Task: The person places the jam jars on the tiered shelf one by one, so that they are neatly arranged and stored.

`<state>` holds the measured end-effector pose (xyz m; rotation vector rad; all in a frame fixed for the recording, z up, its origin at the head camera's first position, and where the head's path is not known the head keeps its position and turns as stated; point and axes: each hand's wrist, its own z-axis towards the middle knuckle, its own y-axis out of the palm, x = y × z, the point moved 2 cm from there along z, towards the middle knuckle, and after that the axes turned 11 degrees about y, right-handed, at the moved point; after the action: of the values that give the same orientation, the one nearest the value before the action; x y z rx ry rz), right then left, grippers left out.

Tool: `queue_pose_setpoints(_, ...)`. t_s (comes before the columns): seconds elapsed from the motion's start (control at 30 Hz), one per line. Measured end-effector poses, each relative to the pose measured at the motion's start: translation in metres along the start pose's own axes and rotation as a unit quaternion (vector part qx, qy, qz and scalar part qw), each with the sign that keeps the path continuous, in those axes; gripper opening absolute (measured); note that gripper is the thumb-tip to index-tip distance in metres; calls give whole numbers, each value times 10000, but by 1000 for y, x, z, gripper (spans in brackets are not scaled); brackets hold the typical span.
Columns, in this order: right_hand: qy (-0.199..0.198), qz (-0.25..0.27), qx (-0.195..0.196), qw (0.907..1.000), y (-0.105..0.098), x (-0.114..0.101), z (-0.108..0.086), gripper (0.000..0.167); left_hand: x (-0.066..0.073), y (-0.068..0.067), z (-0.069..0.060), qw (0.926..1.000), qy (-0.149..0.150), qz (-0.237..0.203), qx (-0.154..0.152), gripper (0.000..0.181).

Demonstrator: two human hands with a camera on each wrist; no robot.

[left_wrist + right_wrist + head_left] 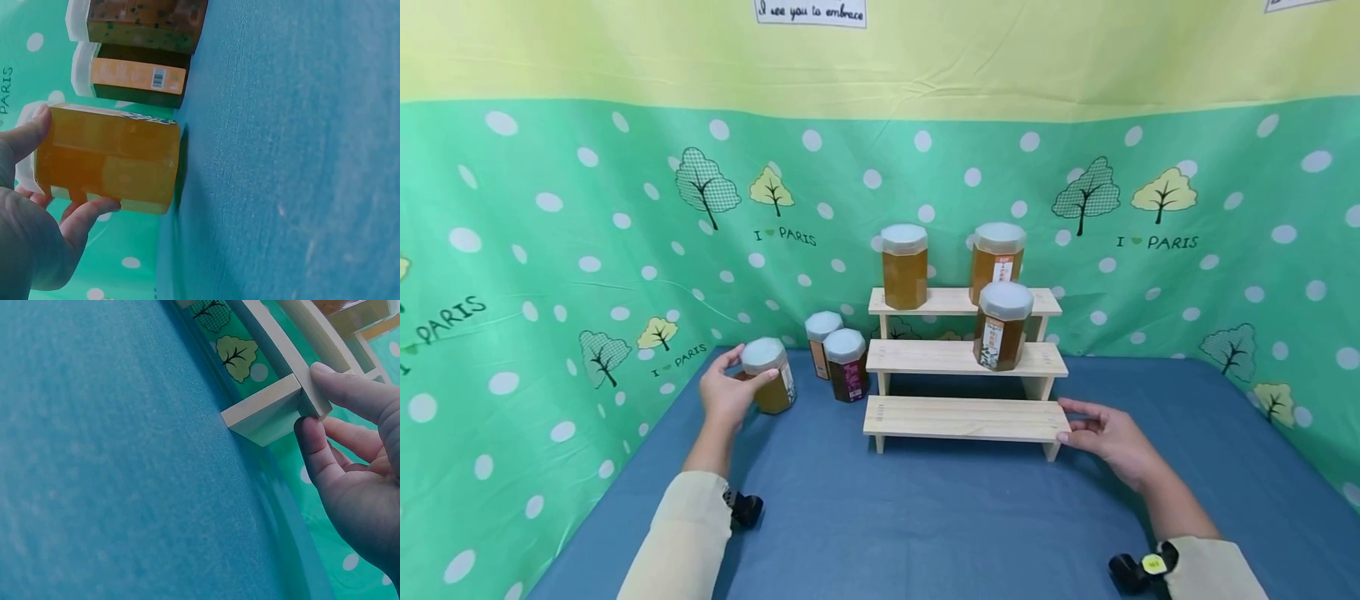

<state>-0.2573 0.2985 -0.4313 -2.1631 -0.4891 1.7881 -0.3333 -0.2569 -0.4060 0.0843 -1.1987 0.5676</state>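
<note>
My left hand (724,398) grips a honey jar (777,392) with a white lid, at the left of the blue cloth. Thumb and fingers wrap the jar (112,162) in the left wrist view, its base close to the cloth; whether it touches is unclear. With my right hand (1112,440) I pinch the right end of the lowest step of a three-step wooden stand (966,417). The right wrist view shows that board end (312,400) between the fingers. One jar (1000,329) stands on the middle step; two jars, left (905,271) and right (997,254), are on top.
Just right of the gripped jar, two more jars stand close together on the cloth: a dark one with a purple label (846,371) and one with an orange label (820,348) behind it. A green and yellow printed curtain (925,183) hangs behind the blue-covered table (910,517).
</note>
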Motion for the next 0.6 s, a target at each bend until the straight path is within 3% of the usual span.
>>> queue_pose_setpoints(0.6, -1, 9, -11, 10000, 0, 2, 2, 75, 17, -3, -19, 9994, -54, 102, -313, 77)
